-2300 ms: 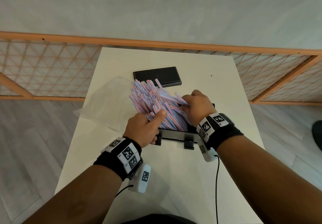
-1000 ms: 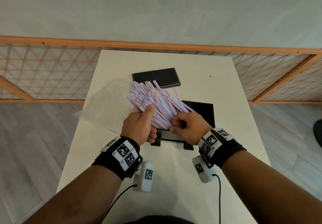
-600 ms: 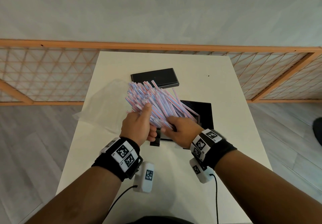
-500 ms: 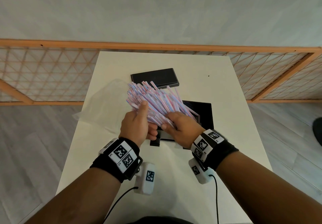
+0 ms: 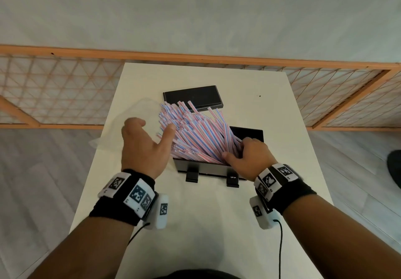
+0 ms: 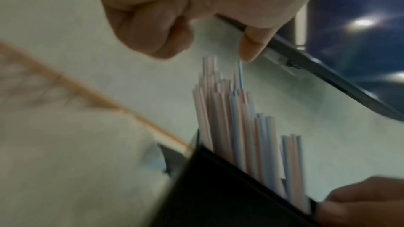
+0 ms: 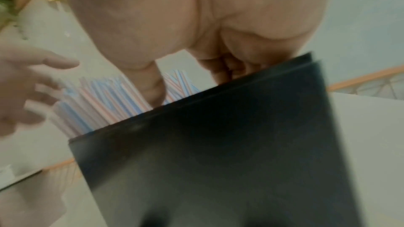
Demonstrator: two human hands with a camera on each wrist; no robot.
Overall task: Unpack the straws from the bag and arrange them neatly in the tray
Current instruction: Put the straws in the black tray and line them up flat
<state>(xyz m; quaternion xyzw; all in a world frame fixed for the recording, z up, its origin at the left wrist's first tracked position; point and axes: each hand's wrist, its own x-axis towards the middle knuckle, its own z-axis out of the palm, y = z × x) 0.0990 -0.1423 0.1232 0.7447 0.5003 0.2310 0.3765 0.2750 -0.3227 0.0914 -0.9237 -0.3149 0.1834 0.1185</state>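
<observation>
A thick bundle of pink-and-blue striped straws leans back and to the left out of the black tray, lower ends inside it. My right hand curls over the straws' lower right part at the tray's rim; in the right wrist view its thumb presses among the straws behind the tray wall. My left hand is spread, only its thumb touching the bundle's left side. The left wrist view shows the straw tips just under that thumb. The empty clear bag lies left.
A flat black lid lies behind the straws on the white table. Two black clips stick out of the tray's front. An orange-framed mesh fence runs behind and beside the table.
My left hand has let go of the bundle and spread out to the left. My right hand has shifted right and down with the straws' lower ends into the tray.
</observation>
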